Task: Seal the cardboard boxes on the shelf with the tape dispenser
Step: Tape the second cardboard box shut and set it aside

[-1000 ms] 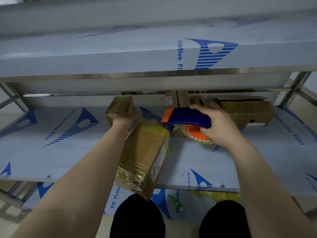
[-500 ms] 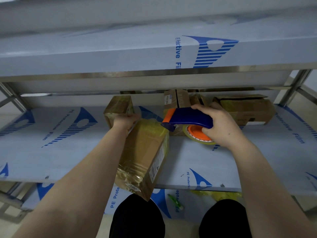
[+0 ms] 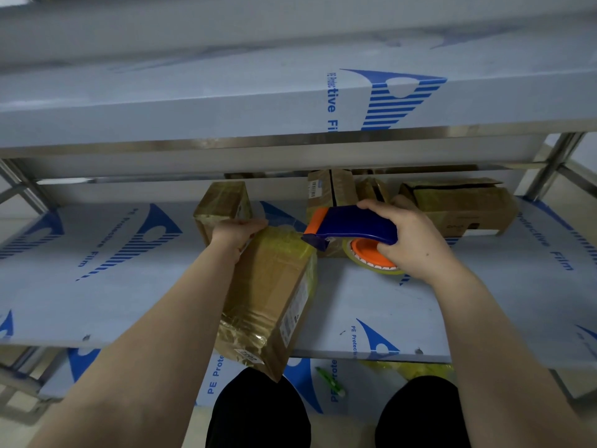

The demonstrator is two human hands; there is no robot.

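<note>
Head cam: my left hand [image 3: 237,232] reaches fwd, fingers curled over far end of long cardboard box [image 3: 271,295], glossy w/ tape, overhanging shelf [image 3: 129,302] edge at 6 o'clock. Right hand [image 3: 416,240] at 2 o'clock, fingers clamped round blue plastic tape dispenser [image 3: 352,226], orange nose just beside that far end. Other boxes [image 3: 462,205] at 12–1.

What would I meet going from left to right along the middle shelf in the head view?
small taped box → long taped box → tape dispenser → right hand gripping it → wide box. Left out for overlap: the left hand and the upright box behind the dispenser.
</note>
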